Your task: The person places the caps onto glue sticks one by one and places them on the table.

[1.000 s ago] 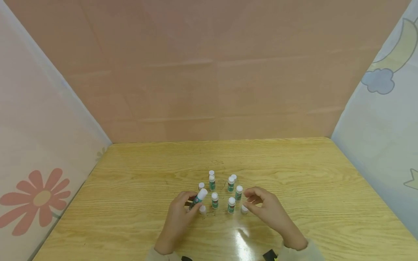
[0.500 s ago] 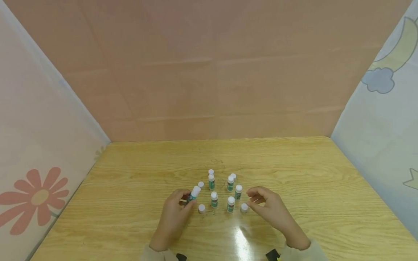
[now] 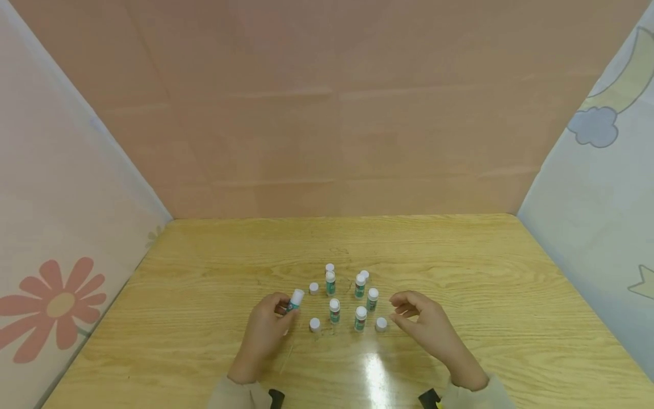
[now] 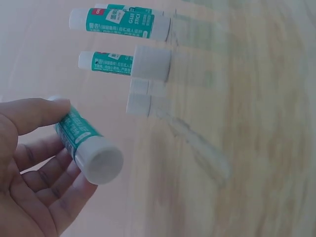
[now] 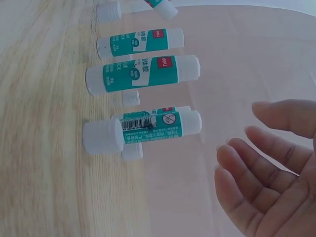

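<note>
In the head view, a shiny yellow-brown wooden table (image 3: 204, 267) meets a creased orange-brown wall (image 3: 327, 136) between pale side walls (image 3: 76, 182) with a red flower (image 3: 60, 305) and blue cloud (image 3: 594, 126), and the left hand (image 3: 263, 322) pinches a tilted green-and-white glue stick (image 3: 296, 298) left of the standing glue sticks (image 3: 360, 321) and round white caps (image 3: 314, 325). In the left wrist view, that stick is over streaky, blurry wood. In the right wrist view, the right hand (image 5: 281, 190) is loose and softly bent, apart from the standing glue sticks.

Glue sticks (image 5: 142, 74) teal and white; caps (image 3: 314, 324) white; table (image 3: 204, 255) yellowish, wood-grained.

Left grip (image 4: 32, 195) holds glue stick (image 4: 80, 132) near caps (image 4: 152, 63).
</note>
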Demonstrator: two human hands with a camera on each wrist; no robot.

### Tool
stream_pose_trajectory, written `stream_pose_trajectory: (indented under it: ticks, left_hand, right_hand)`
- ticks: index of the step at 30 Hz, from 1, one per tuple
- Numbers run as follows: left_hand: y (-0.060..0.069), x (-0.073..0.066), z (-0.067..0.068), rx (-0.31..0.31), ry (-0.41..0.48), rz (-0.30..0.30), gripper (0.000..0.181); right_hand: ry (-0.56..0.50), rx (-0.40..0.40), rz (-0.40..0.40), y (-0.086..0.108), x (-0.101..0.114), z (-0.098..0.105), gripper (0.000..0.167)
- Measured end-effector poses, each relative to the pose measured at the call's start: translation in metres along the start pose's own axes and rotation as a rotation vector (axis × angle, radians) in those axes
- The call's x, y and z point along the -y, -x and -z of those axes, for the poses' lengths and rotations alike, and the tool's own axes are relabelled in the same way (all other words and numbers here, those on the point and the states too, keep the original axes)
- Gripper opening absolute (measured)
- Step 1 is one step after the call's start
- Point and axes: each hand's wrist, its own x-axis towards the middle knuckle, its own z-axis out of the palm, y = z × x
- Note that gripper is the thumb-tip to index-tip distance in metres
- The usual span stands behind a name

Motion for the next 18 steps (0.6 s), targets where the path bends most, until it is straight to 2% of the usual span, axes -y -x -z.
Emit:
stream_pose_trajectory:
  ticks: [4, 8, 15, 18]
  left_hand:
    - [-0.0004, 0.0023, 0.0029, 0.02, -0.022, 0.031, 0.017]
    - [-0.0006, 0.0042, 0.0061, 0.044, -0.001, 0.075, 0.018]
    - [0.0, 0.0065, 0.0096, 0.069, -0.029, 0.112, 0.019]
    - [-0.0002, 0.0076, 0.0104, 0.08, -0.036, 0.154, 0.019]
  right_hand:
    - [0.006, -0.004, 0.01, 0.0009, -0.0015, 0.001, 0.025]
    - [0.007, -0.009, 0.012, 0.0012, -0.0022, 0.0012, 0.024]
    - [0.007, 0.0, -0.013, 0.0017, -0.0041, 0.0013, 0.024]
    - [0.011, 0.001, -0.006, 0.001, -0.0051, 0.0013, 0.025]
